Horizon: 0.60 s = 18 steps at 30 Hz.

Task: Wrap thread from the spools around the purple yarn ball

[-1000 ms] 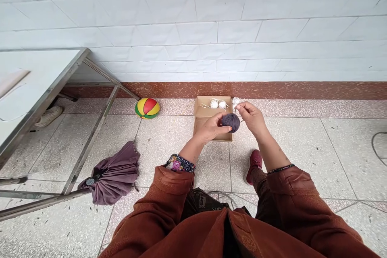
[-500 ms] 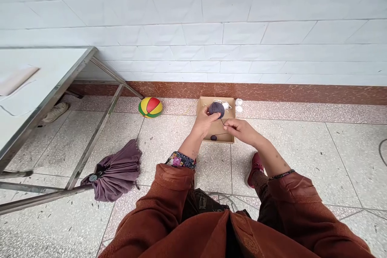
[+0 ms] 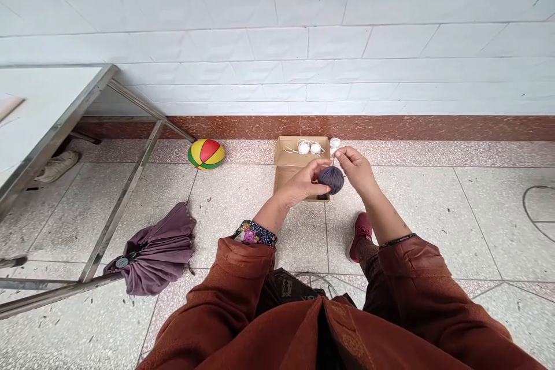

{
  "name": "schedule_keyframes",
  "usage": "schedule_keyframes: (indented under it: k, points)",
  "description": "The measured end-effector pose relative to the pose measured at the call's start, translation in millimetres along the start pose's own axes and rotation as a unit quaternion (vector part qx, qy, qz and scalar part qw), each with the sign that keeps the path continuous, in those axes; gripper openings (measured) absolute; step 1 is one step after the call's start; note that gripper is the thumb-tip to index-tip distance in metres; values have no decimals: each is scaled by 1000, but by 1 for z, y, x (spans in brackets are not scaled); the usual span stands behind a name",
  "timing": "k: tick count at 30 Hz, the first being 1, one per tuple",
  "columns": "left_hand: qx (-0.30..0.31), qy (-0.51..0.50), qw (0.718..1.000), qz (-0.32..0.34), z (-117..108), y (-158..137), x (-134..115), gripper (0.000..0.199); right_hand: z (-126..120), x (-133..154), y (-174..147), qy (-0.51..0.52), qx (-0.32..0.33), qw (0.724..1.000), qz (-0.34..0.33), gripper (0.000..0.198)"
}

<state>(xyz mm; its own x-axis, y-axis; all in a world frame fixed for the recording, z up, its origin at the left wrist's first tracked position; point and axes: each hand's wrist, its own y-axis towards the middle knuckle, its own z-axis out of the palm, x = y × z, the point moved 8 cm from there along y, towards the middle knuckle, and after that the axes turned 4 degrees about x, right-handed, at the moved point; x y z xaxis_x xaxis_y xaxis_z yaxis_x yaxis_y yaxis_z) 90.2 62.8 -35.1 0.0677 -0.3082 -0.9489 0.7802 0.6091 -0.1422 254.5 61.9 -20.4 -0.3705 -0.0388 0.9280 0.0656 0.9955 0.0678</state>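
Note:
A ball of dark grey-purple yarn is in my left hand, with the thumb and fingers closed around its left side. My right hand pinches a strand of the same yarn just above the ball, at its upper right. Beneath and behind the hands lies an open cardboard box on the floor. Two white yarn balls with loose strands rest in its far part. A small dark piece is partly visible in the near part, mostly hidden by the held ball.
White yarn sits beside the box's right side, against the wall. To the left are a striped ball, a folded purple umbrella and a metal-framed table. Someone's shoe shows under the table. A cable lies at far right.
The yarn ball has moved right and nearer to me, uncovering the white balls. My right hand has risen from below right of the ball to above it, holding the strand.

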Motion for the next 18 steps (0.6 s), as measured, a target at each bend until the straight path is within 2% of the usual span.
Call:
schedule_keyframes:
  k: [3, 6, 9, 11, 13, 15, 18]
  points:
    - [-46, -74, 996, 32, -9, 1, -5, 81, 8, -14, -1, -28, -17, 999, 27, 29]
    - [-99, -127, 986, 40, -24, 3, -5, 69, 29, -19, -4, -68, 34, 997, 20, 20]
    - [-160, -158, 974, 44, -42, 2, -2, 62, 50, -9, -10, -86, 113, 989, -38, 19]
    - [-209, -136, 967, 50, -55, 0, -2, 61, 61, 7, -18, -79, 177, 977, -87, 22]
    - [-257, -72, 962, 56, -67, -5, -4, 61, 63, 25, -25, -64, 215, 967, -123, 24]
    - [-280, -4, 958, 60, -72, -7, -8, 60, 54, 42, -28, -40, 209, 967, -137, 26]
    - [-254, 41, 965, 42, -69, -6, -7, 60, 30, 59, -25, -4, 141, 981, -135, 30]
